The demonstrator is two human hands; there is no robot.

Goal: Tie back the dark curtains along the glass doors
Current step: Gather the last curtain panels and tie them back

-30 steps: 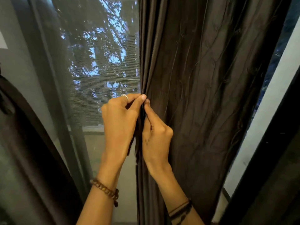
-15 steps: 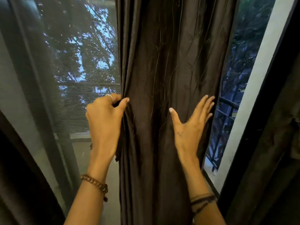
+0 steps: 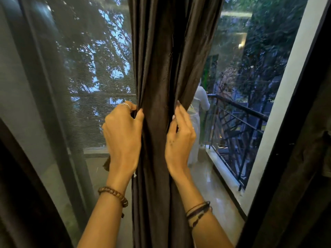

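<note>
Curtain [image 3: 161, 68], dark brown and gathered into a narrow bunch of vertical folds, hangs in the middle of the view in front of the glass doors [image 3: 232, 68]. At mid height the left hand [image 3: 123, 133] grips its left edge, thumb in front and fingers [image 3: 125, 107] curled round the folds, a ring on one of them. The right hand [image 3: 179, 140] clasps the right edge at about the same level, its fingers wrapped behind the cloth and the thumb pressed to the front, so the bunch is squeezed between the two hands. A beaded bracelet [image 3: 114, 195] sits on the left wrist and dark cords [image 3: 198, 211] on the right. Left of the bunch a mesh screen [image 3: 80, 77] lies uncovered; right of it bare glass shows a balcony railing [image 3: 238, 119] and a person in white [image 3: 198, 108] outside. More dark curtain [image 3: 23, 176] hangs at the far left edge and a dark frame [image 3: 286, 140] at the right
</note>
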